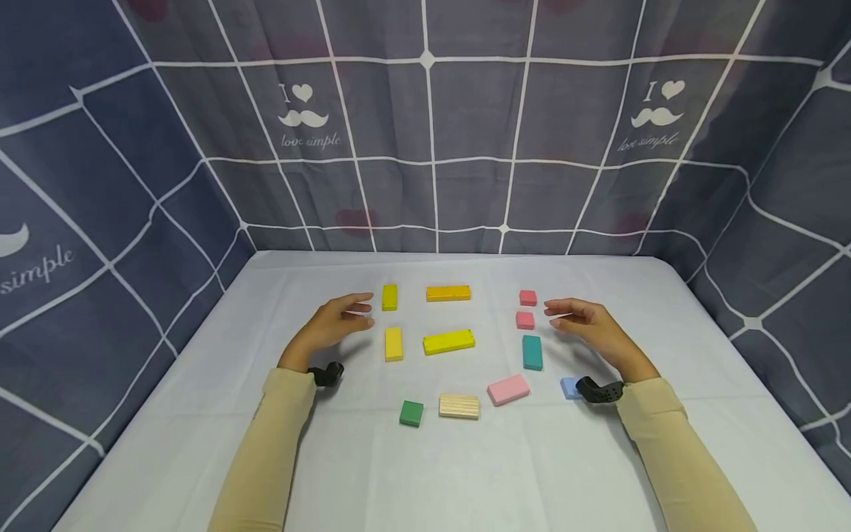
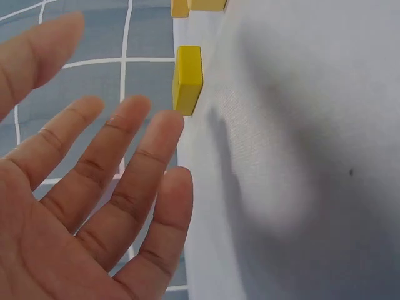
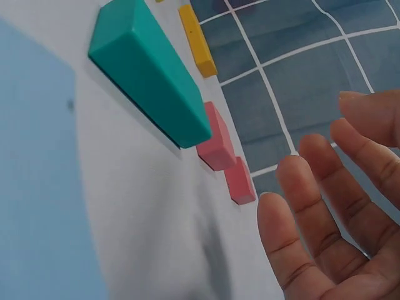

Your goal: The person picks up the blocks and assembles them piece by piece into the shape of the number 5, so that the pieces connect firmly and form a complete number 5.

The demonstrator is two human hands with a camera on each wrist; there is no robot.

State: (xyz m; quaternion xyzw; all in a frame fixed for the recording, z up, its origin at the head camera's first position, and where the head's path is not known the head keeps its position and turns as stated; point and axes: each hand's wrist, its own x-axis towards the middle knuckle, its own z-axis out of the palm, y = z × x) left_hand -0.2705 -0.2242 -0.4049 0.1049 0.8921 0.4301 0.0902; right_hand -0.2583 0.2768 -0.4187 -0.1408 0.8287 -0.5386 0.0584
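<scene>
My left hand [image 1: 330, 323] hovers above the cloth with fingers spread and nothing in them. Just right of its fingertips lie two yellow blocks, the far one [image 1: 389, 298] and the near one [image 1: 394, 344]. In the left wrist view a yellow block [image 2: 189, 81] shows beyond the fingers. My right hand [image 1: 593, 331], also holding nothing, has its fingers pointing left toward two small pink-red blocks [image 1: 528, 298]. A teal block [image 1: 532, 353] lies nearer and to the left of it. Beneath the right wrist strap is a light blue block [image 1: 569, 388], partly hidden.
Between the hands lie an orange-yellow block [image 1: 448, 294] and a long yellow block [image 1: 449, 342]. Closer in are a green block [image 1: 411, 414], a ridged beige block [image 1: 459, 406] and a pink block [image 1: 508, 390]. White cloth [image 1: 399, 480] covers the table; dark checked curtains [image 1: 465, 192] enclose it.
</scene>
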